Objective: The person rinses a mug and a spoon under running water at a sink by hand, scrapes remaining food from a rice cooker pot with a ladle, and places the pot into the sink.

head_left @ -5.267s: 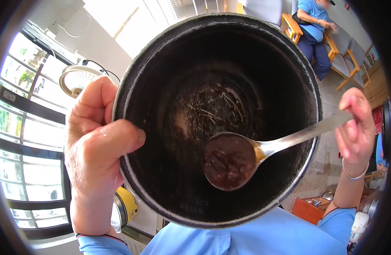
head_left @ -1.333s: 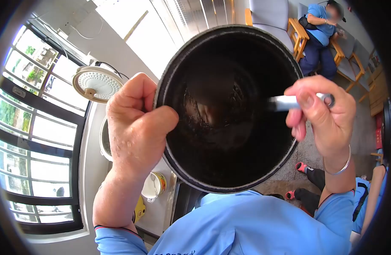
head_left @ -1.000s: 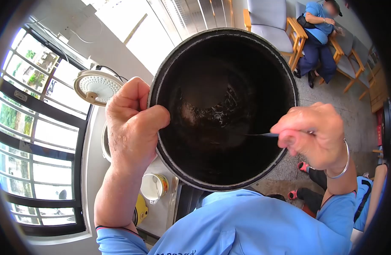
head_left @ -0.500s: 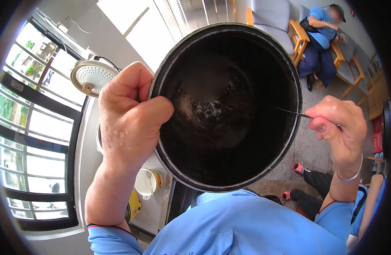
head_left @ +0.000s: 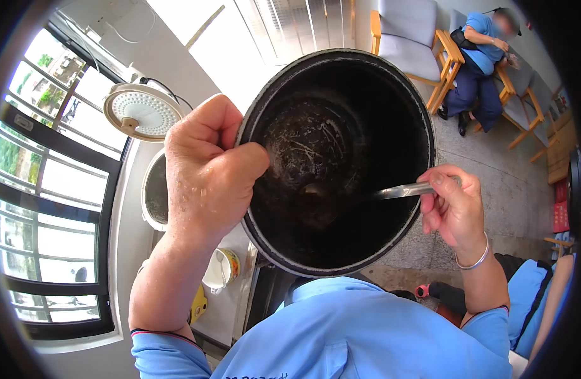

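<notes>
A deep black cooking pot [head_left: 388,114] is tilted with its mouth toward me, its inside scratched and streaked with pale marks at the bottom. My left hand [head_left: 209,170], wet with drops, is closed over its left rim, thumb inside. Between the thumb and fingers of my right hand [head_left: 453,205] is the handle of a metal spoon [head_left: 401,191]. The spoon reaches over the right rim into the pot, and its head shows only faintly in the dark near the bottom.
At left stands a round cooker [head_left: 152,196] with its lid [head_left: 142,112] raised, near a barred window [head_left: 66,221]. A small tub [head_left: 222,270] with a utensil in it sits below. A seated person [head_left: 483,60] occupies one of several chairs [head_left: 407,50]; another person's sleeve shows at lower right.
My right hand has moved left and lower, bringing the spoon further into the pot. The pot's tilt has shifted, so more of its bottom shows.
</notes>
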Available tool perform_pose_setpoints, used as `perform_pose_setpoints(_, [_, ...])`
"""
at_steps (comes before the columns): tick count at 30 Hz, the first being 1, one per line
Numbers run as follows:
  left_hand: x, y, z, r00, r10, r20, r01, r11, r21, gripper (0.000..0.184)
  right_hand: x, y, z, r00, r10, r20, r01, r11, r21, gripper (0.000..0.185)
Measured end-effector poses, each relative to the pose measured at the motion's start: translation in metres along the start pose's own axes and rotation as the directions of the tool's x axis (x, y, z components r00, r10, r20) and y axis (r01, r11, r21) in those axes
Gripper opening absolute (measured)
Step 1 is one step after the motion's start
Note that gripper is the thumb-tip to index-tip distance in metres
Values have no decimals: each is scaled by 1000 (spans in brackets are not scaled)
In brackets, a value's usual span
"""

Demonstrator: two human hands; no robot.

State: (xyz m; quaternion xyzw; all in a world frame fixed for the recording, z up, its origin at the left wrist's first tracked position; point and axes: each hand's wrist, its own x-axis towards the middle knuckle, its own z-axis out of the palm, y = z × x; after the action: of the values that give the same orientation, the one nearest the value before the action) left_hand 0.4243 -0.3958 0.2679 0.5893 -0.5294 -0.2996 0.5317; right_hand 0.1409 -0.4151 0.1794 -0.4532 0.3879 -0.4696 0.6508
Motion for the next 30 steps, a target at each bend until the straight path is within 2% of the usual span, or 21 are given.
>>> perform_pose_setpoints(3, [-1, 0, -3, 1000, 2, 6, -2, 999, 34, 20, 5, -9, -3, 1000, 19, -3, -19, 999, 38, 22])
perform_pose_setpoints(5, [-2, 2, -5, 997, -82, 3, 82, 987, -141, 19, 9, -20, -8, 1000, 1, -6, 0, 999, 44, 21])
perform_pose_setpoints(7, [-5, 6, -10, 997, -75, 12, 76, 984, -159, 19, 8, -42, -8, 999, -37, -16, 38, 997, 65, 20])
perform_pose_setpoints(9, [-9, 14, -12, 993, -116, 12, 115, 960, -255, 19, 7, -60, -11, 994, -92, -51, 93, 996, 15, 23])
perform_pose_setpoints(11, [-11, 21, -16, 993, -121, 17, 121, 957, -262, 19, 8, -81, -23, 963, -242, 115, 240, 970, 33, 27])
perform_pose_setpoints(13, [-14, 27, -15, 989, -145, 0, 138, 943, -302, 19, 5, -103, -30, 954, -245, 172, 228, 967, 117, 29])
perform_pose_setpoints(17, [-17, 33, -15, 986, -164, 17, 160, 929, -335, 21, -6, -152, -50, 917, -145, 372, 116, 988, 97, 25])
perform_pose_setpoints(20, [-19, 40, -8, 985, -169, -28, 149, 926, -347, 21, -9, -176, -52, 893, -91, 441, 50, 993, 104, 26])
perform_pose_setpoints(23, [-20, 42, -7, 986, -154, -58, 122, 922, -368, 21, -2, -197, -23, 787, 22, 616, -98, 991, 91, 35])
perform_pose_setpoints(24, [-20, 45, -4, 983, -162, -90, 115, 914, -389, 22, -7, -202, -24, 784, -7, 620, -32, 998, 53, 33])
perform_pose_setpoints(27, [-22, 43, -6, 981, -155, -115, 89, 893, -440, 22, -1, -210, -24, 652, 46, 757, -100, 995, 26, 28])
perform_pose_setpoints(28, [-24, 46, -6, 975, -179, -130, 110, 901, -419, 23, -10, -213, -21, 722, 29, 691, -44, 999, 4, 27])
perform_pose_setpoints(30, [-26, 45, -1, 967, -190, -169, 95, 886, -453, 23, -15, -210, -14, 780, -17, 626, 8, 1000, 17, 27])
